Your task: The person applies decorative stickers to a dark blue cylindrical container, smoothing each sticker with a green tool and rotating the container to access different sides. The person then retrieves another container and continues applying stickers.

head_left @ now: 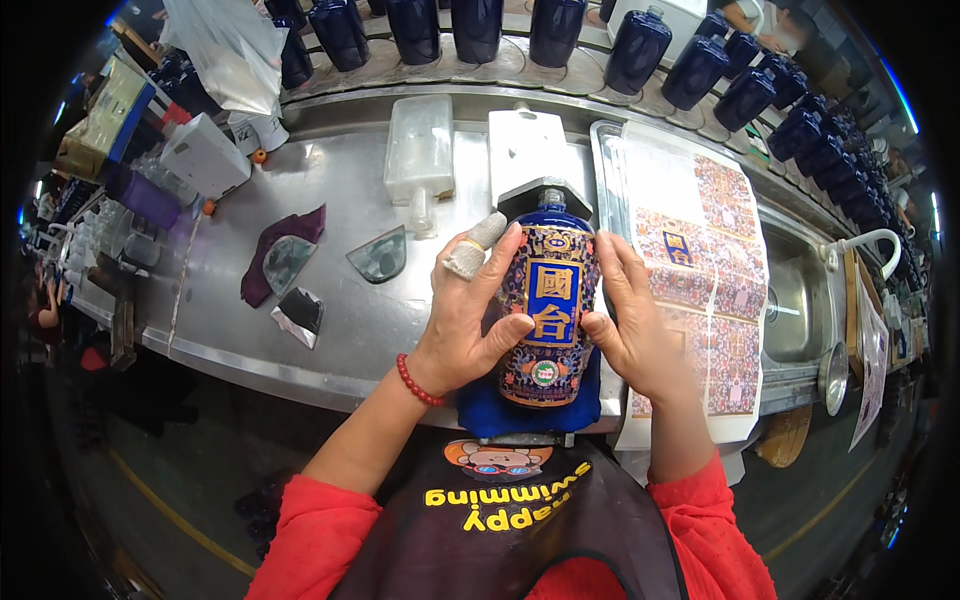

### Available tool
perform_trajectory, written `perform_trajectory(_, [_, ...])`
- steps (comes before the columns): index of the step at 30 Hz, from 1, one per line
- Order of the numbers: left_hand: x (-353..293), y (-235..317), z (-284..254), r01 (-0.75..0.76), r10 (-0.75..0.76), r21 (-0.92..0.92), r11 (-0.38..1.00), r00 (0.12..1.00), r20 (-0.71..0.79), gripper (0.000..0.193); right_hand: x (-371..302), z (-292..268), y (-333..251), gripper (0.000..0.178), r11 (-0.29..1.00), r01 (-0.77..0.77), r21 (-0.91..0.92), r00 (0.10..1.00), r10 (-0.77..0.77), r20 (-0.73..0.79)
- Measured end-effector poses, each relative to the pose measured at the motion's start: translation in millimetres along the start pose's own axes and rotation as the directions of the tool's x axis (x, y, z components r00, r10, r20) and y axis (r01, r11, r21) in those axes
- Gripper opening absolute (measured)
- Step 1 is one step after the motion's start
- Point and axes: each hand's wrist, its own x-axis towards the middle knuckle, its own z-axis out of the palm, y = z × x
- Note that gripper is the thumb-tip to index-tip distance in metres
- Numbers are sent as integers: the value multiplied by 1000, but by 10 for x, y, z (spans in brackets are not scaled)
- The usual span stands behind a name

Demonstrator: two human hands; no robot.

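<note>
A dark blue bottle (549,310) with a colourful floral decal and a blue central panel lies face up, its neck pointing away from me. It rests on a blue cloth pad (480,408) at the table's front edge. My left hand (465,310) grips the bottle's left side, the thumb on the decal; two fingers wear light cloth finger covers (486,231). From the right, my right hand (632,325) presses along the other side, thumb over the decal's edge. Beyond the neck, a dark angled support (572,196) stands against a white block (528,145).
A sheet of printed decals (735,270) lies at right, before a metal sink (790,305). Left are a clear rectangular bottle (420,145), a dark scraper-like piece (380,255), and a purple cloth (262,250). Dark blue bottles (478,30) line the conveyor (510,60) behind.
</note>
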Motion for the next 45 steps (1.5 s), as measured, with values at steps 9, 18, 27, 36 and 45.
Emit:
perform_trajectory(9, [0,-24,-22,2,-2,12,1000,999,34,84,3,17,17,83,998,-17,59,1000,15,26])
perform_trajectory(18, [-22,-41,-16,-3,4,-32,999,1000,31,85,-53,-3,44,83,994,-14,109,999,9,49])
perform_trajectory(27, [-52,-61,-11,-10,13,-66,998,999,34,88,-82,7,80,81,990,66,124,997,-71,40])
perform_trajectory(36, [-48,-53,-14,-37,39,-79,996,999,16,89,-118,30,107,84,986,58,157,997,-65,36])
perform_trajectory(45, [-54,-46,-30,-31,34,-71,997,998,43,92,-134,35,147,86,989,77,126,995,-85,61])
